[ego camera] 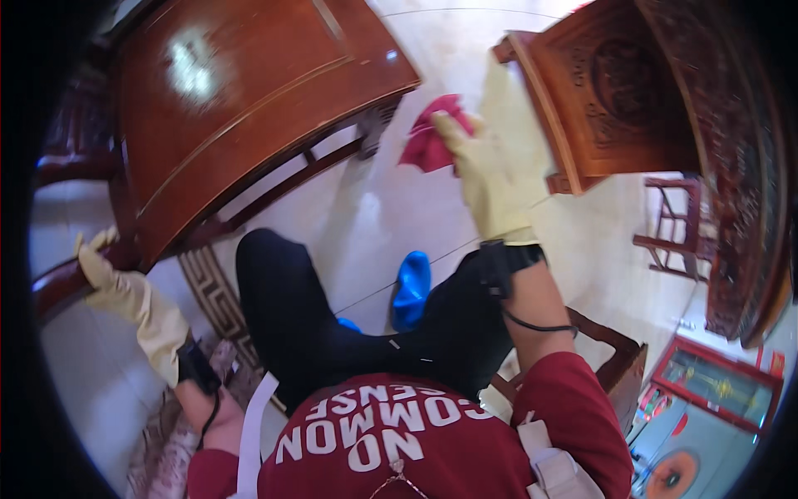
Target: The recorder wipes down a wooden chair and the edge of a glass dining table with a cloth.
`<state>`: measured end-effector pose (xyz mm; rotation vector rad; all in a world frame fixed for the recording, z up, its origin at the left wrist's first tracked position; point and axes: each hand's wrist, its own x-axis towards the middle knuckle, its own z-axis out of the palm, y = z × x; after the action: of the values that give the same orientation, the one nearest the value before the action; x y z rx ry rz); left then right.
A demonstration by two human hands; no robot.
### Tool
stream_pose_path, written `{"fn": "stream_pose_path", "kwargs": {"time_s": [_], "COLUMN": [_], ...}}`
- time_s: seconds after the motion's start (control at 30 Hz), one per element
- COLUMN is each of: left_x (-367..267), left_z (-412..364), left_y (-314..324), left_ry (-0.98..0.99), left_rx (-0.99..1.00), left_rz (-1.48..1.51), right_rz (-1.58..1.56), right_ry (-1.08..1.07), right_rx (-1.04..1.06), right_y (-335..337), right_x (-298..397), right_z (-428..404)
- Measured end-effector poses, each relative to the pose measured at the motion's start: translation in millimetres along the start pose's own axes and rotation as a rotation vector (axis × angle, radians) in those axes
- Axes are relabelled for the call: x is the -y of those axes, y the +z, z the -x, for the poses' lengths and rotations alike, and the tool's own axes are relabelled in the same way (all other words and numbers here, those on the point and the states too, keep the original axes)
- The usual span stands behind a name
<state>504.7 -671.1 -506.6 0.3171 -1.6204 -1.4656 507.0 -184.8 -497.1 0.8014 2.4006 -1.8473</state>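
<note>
My right hand [495, 165], in a pale yellow rubber glove, holds a crumpled crimson cloth [430, 140] above the tiled floor. Beside that glove, on its right, is a carved wooden panel [598, 100] with a lighter edge. My left hand [115, 277] wears a matching glove and grips a dark, glossy wooden rail [59, 290], perhaps a chair's armrest; part of its fingers lies behind the wood. Between my two hands stands a polished reddish-brown wooden table [262, 81], its corner close to the cloth.
Blue shoe covers [411, 290] are on my feet. A patterned cushion or fabric [215, 299] lies by my left knee. A dark wooden stool [673, 227] stands at right, beneath a carved edge [742, 156]. A red-framed glass piece [717, 383] is at lower right.
</note>
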Motion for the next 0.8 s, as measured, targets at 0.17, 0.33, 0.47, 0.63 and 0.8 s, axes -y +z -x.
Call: {"fn": "stream_pose_path", "kwargs": {"time_s": [0.17, 0.33, 0.47, 0.63, 0.8], "left_x": [-18, -33, -40, -33, -35], "left_z": [11, 14, 15, 11, 5], "left_y": [24, 30, 34, 26, 11], "left_ry": [0.075, 0.089, 0.033, 0.042, -0.025], "left_rx": [-0.001, -0.053, -0.067, 0.006, 0.050], "left_rz": [-0.016, -0.053, -0.049, -0.024, -0.048], "right_rz": [-0.002, -0.368, -0.197, -0.585, -0.084], "right_ry": [-0.349, -0.277, -0.332, -0.252, -0.201], "right_rx": [-0.076, 0.078, 0.154, 0.297, 0.228], "right_y": [0, 38, 36, 47, 24], "right_x": [25, 12, -9, 8, -1], "right_z": [-5, -37, -73, -61, -52]}}
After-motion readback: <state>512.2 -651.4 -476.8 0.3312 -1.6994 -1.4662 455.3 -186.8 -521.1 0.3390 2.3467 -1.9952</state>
